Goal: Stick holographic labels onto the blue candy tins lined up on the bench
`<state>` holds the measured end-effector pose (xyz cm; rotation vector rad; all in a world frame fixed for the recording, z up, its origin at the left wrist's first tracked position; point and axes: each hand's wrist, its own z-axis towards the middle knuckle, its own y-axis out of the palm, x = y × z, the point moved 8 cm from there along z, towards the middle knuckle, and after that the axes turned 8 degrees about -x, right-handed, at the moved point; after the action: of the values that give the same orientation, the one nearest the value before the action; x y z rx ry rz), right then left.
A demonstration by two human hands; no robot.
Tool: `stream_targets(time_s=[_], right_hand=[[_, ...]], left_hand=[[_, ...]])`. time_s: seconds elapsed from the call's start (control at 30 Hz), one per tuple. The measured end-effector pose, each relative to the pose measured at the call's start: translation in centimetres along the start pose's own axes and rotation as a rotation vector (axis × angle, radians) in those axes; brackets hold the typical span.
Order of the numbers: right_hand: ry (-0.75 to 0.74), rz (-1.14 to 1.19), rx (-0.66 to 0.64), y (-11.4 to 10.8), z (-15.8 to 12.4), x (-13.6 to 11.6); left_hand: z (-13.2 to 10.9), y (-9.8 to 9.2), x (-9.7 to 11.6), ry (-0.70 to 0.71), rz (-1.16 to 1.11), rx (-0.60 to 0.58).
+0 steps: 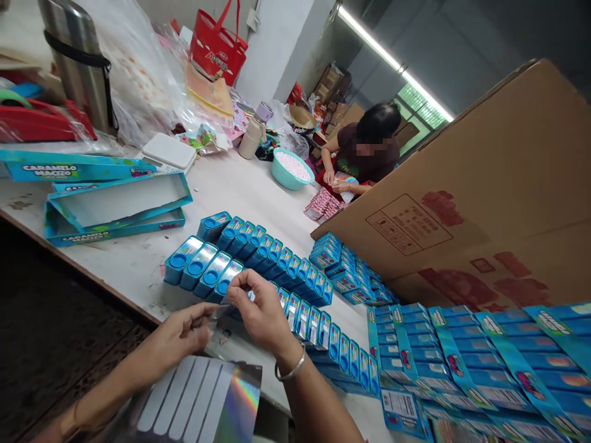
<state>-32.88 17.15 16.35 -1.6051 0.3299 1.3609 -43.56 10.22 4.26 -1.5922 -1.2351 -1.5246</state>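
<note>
My left hand [182, 335] is closed, its fingertips pinching one end of a small clear sticker [220, 312]. At the other end of that sticker, my right hand [259, 307] is also pinched shut, above the near row of blue boxes. A shiny rainbow sticker sheet [244, 400] with several pale strips lies below my left hand; what supports it is hidden. Small blue boxes [217, 271] with round lids stand in two slanting rows just beyond my hands. My right hand and forearm cover part of the near row.
Blue cartons filled with boxes [462, 357] are stacked at right, before a large cardboard box [462, 203]. Empty blue display trays [120, 206], a white scale [168, 152] and a steel thermos [76, 61] stand at left. Farther back, a co-worker [364, 147] sits near a turquoise basin [290, 178].
</note>
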Motion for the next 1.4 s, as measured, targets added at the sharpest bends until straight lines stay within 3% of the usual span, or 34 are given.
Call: stream_targets(time_s=[0.13, 0.27, 0.4, 0.67, 0.87, 1.07, 1.13, 1.23, 1.3, 1.4], right_hand=[[0.044, -0.163, 0.058, 0.4, 0.9, 1.5], [0.032, -0.406, 0.169, 0.2, 1.4, 2.4], [0.007, -0.455, 0.2, 0.2, 2.0, 3.1], [0.066, -0.499, 0.101, 1.1, 3.1, 4.7], [0.08, -0.392, 0.112, 0.7, 3.8, 5.8], [0.055, -0.403, 0.134, 0.1, 4.9, 5.3], [-0.013, -0.343, 0.145, -1.1, 3.3, 3.5], [-0.12, -0.265, 0.123, -3.2, -2.1, 0.2], [-0.106, -0.266, -0.02, -3.2, -6.4, -0.9], [0.015, -0.301, -0.184, -2.1, -12.1, 0.1]], left_hand=[[1.1, -1.5, 0.7, -0.04, 0.127, 0.197], [1.4, -2.4, 1.2, -0.028, 0.193, 0.282], [1.5, -2.6, 1.4, -0.029, 0.243, 0.304], [2.2, -3.0, -0.3, -0.035, 0.255, 0.363], [2.5, -4.0, -1.7, -0.082, 0.307, 0.445], [2.2, -3.7, -0.5, -0.059, 0.359, 0.431], [1.7, -2.8, 0.1, -0.057, 0.33, 0.349], [0.6, -1.0, 0.5, -0.077, 0.276, 0.181], [-0.1, 0.3, 0.9, -0.087, 0.252, 0.074], [-0.5, 2.8, 2.0, -0.071, 0.307, -0.099]])
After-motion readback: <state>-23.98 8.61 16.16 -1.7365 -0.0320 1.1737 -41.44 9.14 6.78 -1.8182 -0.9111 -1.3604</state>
